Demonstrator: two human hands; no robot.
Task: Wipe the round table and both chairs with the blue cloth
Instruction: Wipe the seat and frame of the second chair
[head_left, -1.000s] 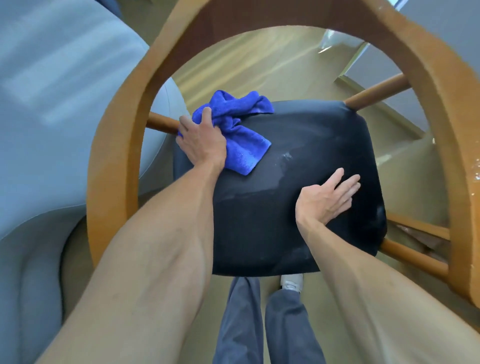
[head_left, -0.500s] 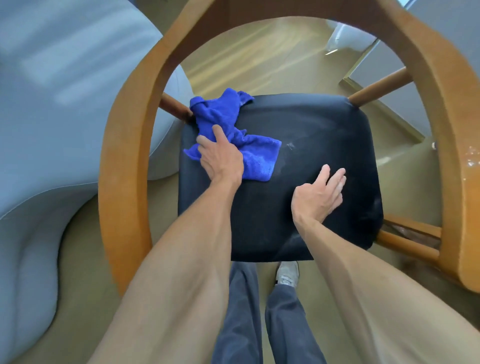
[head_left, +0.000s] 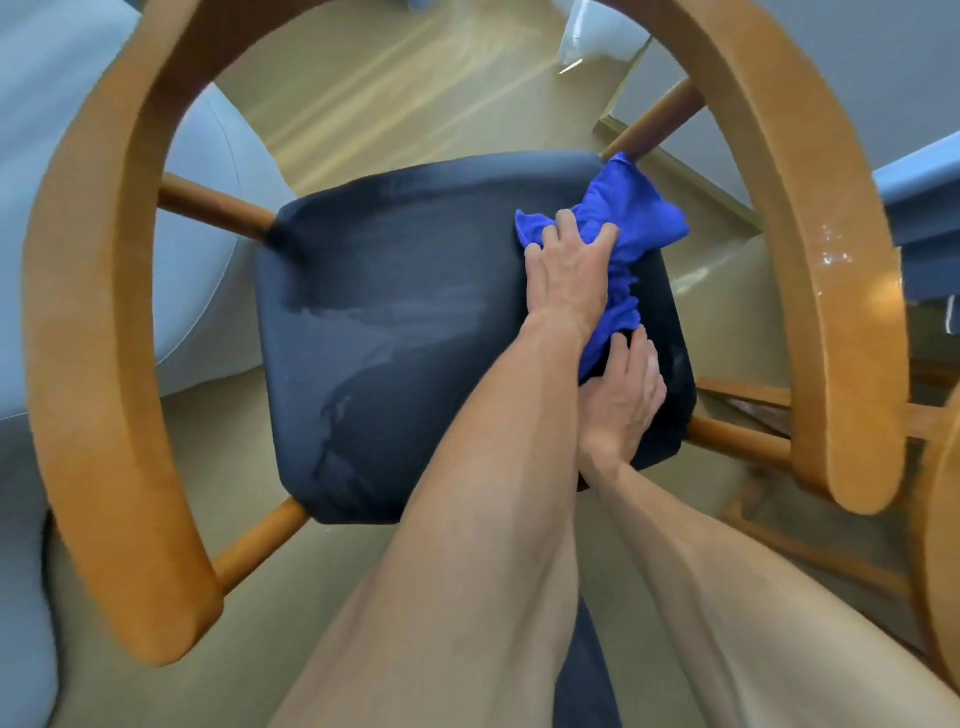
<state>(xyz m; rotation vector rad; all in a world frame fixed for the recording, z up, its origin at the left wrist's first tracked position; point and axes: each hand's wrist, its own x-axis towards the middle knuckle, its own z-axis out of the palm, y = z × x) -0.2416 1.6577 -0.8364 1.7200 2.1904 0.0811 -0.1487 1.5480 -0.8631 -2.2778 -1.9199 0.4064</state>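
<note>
The left hand (head_left: 566, 275) presses the blue cloth (head_left: 631, 228) onto the chair's dark seat (head_left: 395, 332), fingers spread. The right hand (head_left: 623, 400) lies flat beside it, fingers together, under the curved wooden armrest (head_left: 98, 332)

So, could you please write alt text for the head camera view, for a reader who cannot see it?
The person's left hand presses a crumpled blue cloth onto the far right corner of a dark padded chair seat, while the right hand rests flat on the seat just behind it. A curved orange-brown wooden armrest frame rings the seat, which shows damp streaks.
</note>
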